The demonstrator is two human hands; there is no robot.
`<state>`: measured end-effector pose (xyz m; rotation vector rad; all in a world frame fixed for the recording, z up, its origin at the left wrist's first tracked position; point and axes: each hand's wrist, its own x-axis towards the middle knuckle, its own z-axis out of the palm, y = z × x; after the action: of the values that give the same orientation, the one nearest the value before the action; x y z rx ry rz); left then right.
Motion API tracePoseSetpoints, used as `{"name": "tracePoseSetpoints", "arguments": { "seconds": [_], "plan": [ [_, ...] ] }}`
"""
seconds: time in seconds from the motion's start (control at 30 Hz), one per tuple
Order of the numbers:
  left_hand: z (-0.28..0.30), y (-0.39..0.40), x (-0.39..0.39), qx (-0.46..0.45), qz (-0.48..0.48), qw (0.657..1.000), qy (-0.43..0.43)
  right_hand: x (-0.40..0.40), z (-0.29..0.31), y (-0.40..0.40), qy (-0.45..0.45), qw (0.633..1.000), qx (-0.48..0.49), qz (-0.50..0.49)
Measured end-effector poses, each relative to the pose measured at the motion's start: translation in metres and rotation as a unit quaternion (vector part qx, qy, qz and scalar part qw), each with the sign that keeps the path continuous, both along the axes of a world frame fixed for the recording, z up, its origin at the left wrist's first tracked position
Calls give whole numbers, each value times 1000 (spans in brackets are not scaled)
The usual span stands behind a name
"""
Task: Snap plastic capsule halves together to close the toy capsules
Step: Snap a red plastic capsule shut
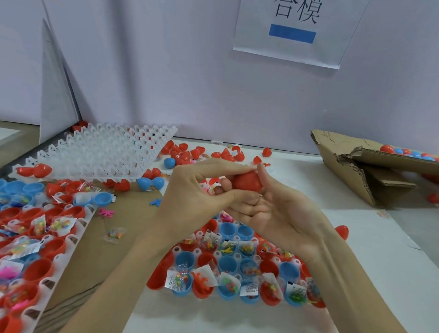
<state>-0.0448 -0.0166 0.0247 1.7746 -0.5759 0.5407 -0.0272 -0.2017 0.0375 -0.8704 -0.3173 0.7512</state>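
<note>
Here, red capsule (246,180) pinched between both hands' fingers (228,166)

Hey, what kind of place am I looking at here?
Probably a small toy-packing workstation. White trays hold rows of open capsule halves with bagged toys, a cardboard box holds closed capsules, and both hands, left hand and right hand, hold a red capsule.

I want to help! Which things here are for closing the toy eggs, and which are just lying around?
For the job: red capsule held by left hand and right hand; tray of filled halves.

Lying about: empty white tray, cardboard box, wall sign.
</note>
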Motion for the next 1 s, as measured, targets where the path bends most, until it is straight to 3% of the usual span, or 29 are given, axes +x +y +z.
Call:
{"name": "tracePoseSetpoints", "arguments": {
  "seconds": [0.27,0.63,0.83,1.0],
  "plan": [
    [5,-6,-4,-75,-48,987,132,0,1,2,10,1000,24,0],
    [0,-9,0,42,22,997,56,-2,-1,6,-92,988,-64,-111],
    [-9,-11,9,18,40,995,92,3,-2,3,-8,997,-45,-62],
    [-7,6,14,-105,102,977,155,15,6,-18,69,989,-19,-131]
  ]
}}
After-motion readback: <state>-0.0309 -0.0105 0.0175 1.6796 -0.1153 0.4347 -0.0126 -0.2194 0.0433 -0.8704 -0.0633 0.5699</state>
